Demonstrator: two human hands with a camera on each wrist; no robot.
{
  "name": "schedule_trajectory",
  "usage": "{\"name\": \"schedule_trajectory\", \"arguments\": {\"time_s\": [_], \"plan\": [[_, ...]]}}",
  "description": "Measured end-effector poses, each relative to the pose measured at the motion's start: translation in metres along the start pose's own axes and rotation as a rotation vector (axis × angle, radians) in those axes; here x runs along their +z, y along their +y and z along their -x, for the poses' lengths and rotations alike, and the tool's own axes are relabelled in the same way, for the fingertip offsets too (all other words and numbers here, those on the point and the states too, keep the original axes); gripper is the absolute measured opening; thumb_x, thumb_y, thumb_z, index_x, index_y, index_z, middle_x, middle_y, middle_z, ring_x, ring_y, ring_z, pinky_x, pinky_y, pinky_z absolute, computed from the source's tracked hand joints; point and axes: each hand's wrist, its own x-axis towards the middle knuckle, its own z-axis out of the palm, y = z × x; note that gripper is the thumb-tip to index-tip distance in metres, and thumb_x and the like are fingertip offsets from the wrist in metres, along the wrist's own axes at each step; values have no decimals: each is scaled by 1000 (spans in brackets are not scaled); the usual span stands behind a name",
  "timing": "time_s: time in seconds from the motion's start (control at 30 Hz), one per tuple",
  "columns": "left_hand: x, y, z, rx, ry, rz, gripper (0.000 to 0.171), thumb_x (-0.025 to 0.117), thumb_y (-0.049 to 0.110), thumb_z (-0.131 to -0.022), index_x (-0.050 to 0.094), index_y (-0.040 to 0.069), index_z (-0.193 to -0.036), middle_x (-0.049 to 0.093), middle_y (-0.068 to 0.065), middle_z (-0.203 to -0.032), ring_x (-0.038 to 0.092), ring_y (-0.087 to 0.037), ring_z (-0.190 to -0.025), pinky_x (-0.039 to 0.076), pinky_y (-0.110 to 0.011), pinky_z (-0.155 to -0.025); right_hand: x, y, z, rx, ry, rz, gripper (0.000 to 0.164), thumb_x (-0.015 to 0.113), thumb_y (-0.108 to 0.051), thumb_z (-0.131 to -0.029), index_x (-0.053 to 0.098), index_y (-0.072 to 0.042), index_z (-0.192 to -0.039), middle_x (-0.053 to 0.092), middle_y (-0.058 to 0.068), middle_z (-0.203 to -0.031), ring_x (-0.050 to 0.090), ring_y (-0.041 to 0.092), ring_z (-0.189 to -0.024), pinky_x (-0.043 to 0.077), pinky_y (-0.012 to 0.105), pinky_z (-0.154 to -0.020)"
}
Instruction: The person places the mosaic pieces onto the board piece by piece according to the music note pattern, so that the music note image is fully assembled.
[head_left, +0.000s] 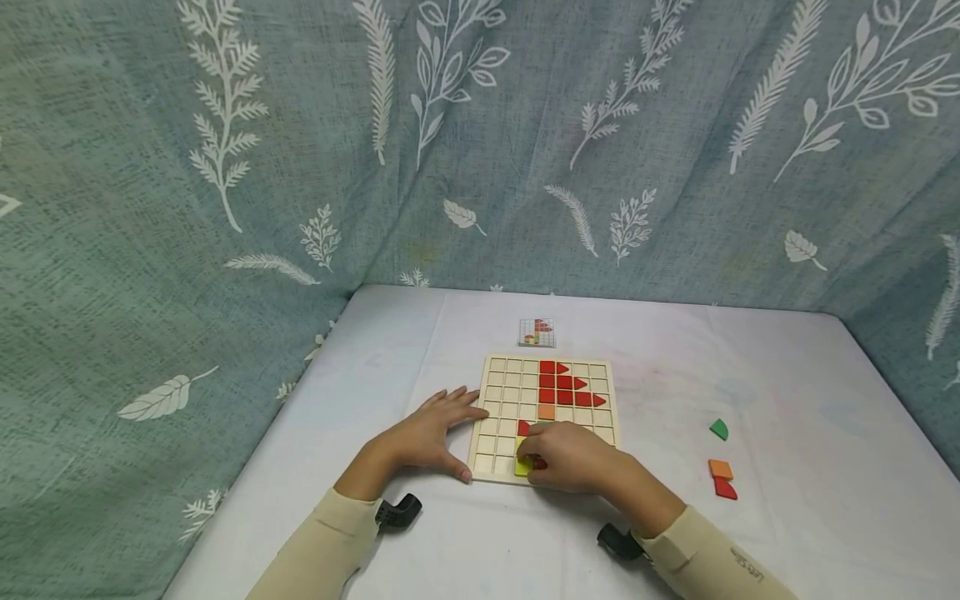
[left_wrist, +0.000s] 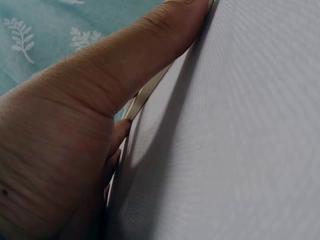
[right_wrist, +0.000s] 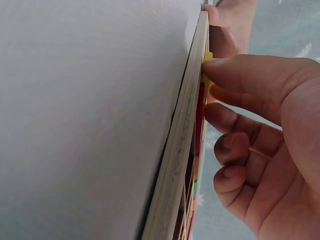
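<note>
A square wooden grid board point(head_left: 495, 387) lies on the white table. My left hand point(head_left: 431, 429) rests at its left side, fingers spread, fingertips and thumb touching the edge. Over the lower middle of the board, my right hand point(head_left: 573, 458) pinches a yellow piece point(right_wrist: 208, 56) between thumb and index finger at the grid's surface; its other fingers are curled. Stepped rows of red pieces point(head_left: 547, 382) with pointed right ends fill upper cells. Below them sit an orange square point(head_left: 546, 412) and a red corner piece point(head_left: 523, 427). My right hand partly hides the lower pieces.
Behind the board lies a small pattern card point(head_left: 537, 332) with a gridded picture. To the right are a loose green quarter-round piece point(head_left: 719, 429), an orange square piece point(head_left: 720, 469) and a red quarter-round piece point(head_left: 725, 489). A leaf-patterned curtain point(head_left: 480, 167) borders the table.
</note>
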Motion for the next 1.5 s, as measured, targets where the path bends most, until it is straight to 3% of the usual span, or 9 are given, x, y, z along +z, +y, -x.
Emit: {"name": "schedule_trajectory", "arguments": {"time_s": [0.33,0.57,1.07,1.5], "plan": [[-2,3,0,-14,-9,-4,111,68,86,-50,46,32,-145,18,6,-160,7,-16,-147,4,-41,-118,1,-3,-5,-15,-18,-32,17,75,-14,-80,76,-20,-95,55,-14,-80,47,2,-68,44,19,-64],[-1,3,-1,-14,-12,5,111,69,85,-50,46,32,-144,18,6,-160,6,-15,-147,3,-41,-118,3,-4,-5,-17,-20,-29,11,74,-18,-83,77,-21,-94,55,-14,-80,48,2,-68,45,19,-65],[-1,2,-1,-14,-9,12,111,69,85,-49,46,32,-144,17,7,-160,6,-16,-147,4,-41,-118,1,1,-2,-23,-46,-81,21,72,-12,-82,78,-23,-98,58,-18,-81,48,2,-71,44,18,-66],[-2,3,-2,-6,-8,4,111,69,84,-50,46,31,-145,19,4,-160,7,-17,-147,4,-42,-118,3,4,1,-10,-42,-75,17,73,-16,-84,76,-20,-100,56,-17,-78,49,2,-68,44,18,-64]]}}
